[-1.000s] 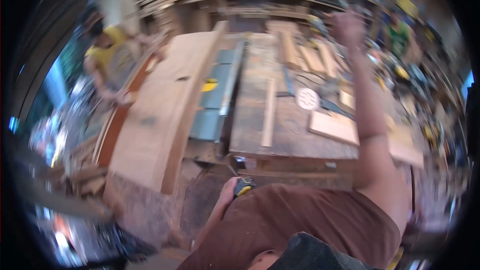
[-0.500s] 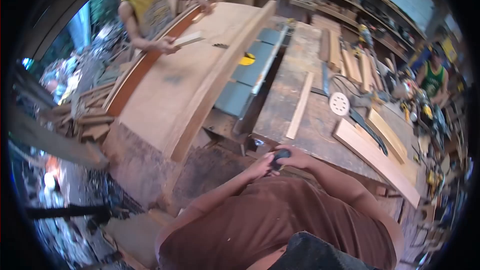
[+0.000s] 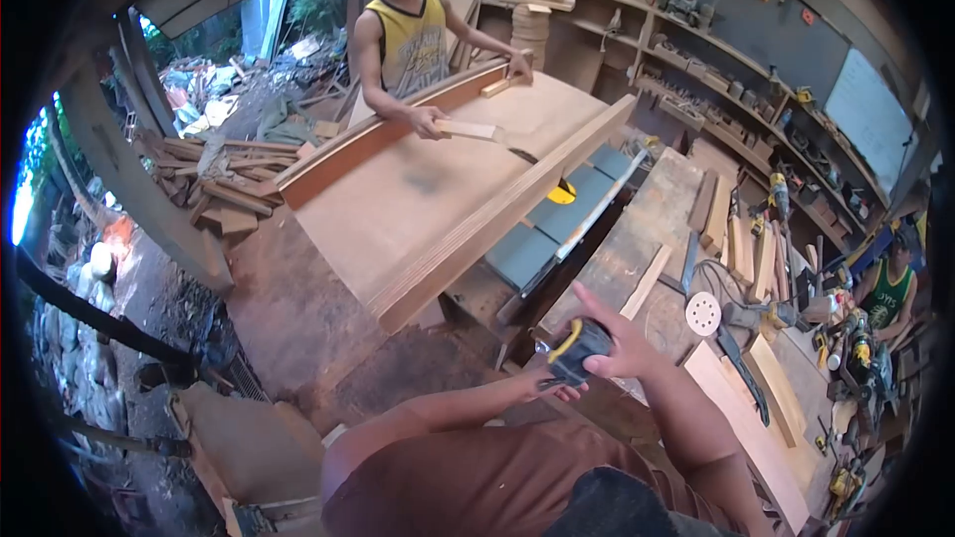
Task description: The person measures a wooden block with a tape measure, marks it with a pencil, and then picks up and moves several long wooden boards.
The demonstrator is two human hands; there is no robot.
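A black and yellow tape measure (image 3: pixel 579 348) is gripped in my right hand (image 3: pixel 627 343), just above the near edge of the workbench (image 3: pixel 637 249). My left hand (image 3: pixel 550 383) pinches at the tape measure's lower end, perhaps its tip. Ahead lies a large wooden board (image 3: pixel 438 199) on the table saw (image 3: pixel 542 234). A co-worker in a yellow sleeveless shirt (image 3: pixel 413 40) stands at the board's far side with a small wood piece (image 3: pixel 465 128) in one hand.
Wood strips (image 3: pixel 647 280), a round sander (image 3: pixel 703 313) and planks (image 3: pixel 756 428) lie on the workbench. A person in a green shirt (image 3: pixel 883 290) works at the right. Scrap wood (image 3: pixel 214 189) is piled at the left; shelves (image 3: pixel 726 89) line the back wall.
My right hand came down from far over the bench and joined the left on the tape measure, now lifted higher. The view has swung left and up.
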